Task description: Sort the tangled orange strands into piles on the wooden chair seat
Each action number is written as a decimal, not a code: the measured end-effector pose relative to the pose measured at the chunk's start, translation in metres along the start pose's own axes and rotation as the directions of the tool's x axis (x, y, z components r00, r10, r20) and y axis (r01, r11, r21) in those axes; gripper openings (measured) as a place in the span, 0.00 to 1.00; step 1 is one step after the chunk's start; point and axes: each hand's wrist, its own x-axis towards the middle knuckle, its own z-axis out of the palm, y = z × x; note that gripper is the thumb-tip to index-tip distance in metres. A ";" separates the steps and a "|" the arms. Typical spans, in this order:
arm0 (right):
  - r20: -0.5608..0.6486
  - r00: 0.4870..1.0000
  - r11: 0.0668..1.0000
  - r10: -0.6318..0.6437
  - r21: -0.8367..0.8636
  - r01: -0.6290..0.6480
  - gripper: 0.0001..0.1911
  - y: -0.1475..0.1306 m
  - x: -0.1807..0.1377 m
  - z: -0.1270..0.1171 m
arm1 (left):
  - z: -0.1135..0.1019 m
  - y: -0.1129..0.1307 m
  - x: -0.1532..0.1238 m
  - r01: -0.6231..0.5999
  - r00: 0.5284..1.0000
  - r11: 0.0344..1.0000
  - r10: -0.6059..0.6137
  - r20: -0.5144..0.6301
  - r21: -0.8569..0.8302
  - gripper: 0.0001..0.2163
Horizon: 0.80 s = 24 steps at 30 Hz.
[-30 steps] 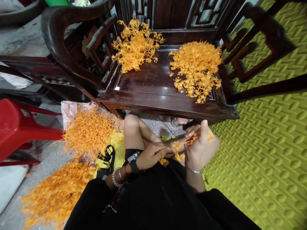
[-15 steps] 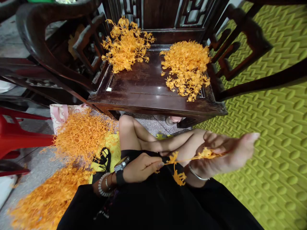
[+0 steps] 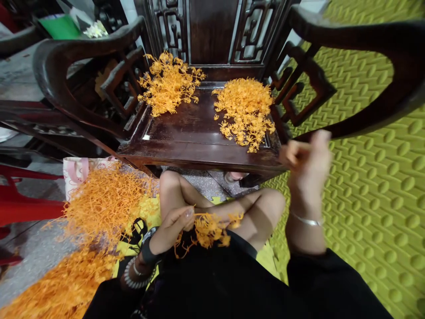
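While the left hand [image 3: 171, 226] pinches a tangled orange cluster [image 3: 207, 228] over the lap, just below the dark wooden chair [image 3: 195, 133], the right hand [image 3: 307, 161] is raised beside the seat's front corner, blurred, fingers closed on a small orange piece [image 3: 288, 153]. Two orange heaps [image 3: 244, 110] lie on the seat.

The light is soft and even, quite bright on the green mat [image 3: 372, 186]. The dark chair seat [image 3: 195, 133] shows a pale reflection near its front. The right hand [image 3: 307, 161] is blurred by motion. Straight lines bend strongly at the edges, and the corners look stretched. Shadows are weak.
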 end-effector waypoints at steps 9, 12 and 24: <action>0.041 0.986 0.609 -0.163 -0.782 0.133 0.11 0.072 0.110 0.029 | 0.015 0.005 0.030 -0.123 0.991 0.916 0.136 0.007 -0.383 0.11; 0.054 0.970 0.588 -0.237 -0.787 0.187 0.17 0.074 0.113 0.031 | 0.015 0.011 0.035 -0.099 0.991 0.894 0.126 0.033 -0.437 0.10; 0.514 0.781 0.924 -0.354 0.065 0.376 0.29 0.053 0.026 0.037 | 0.023 0.017 0.049 -0.095 0.995 0.830 0.083 -0.048 -0.550 0.11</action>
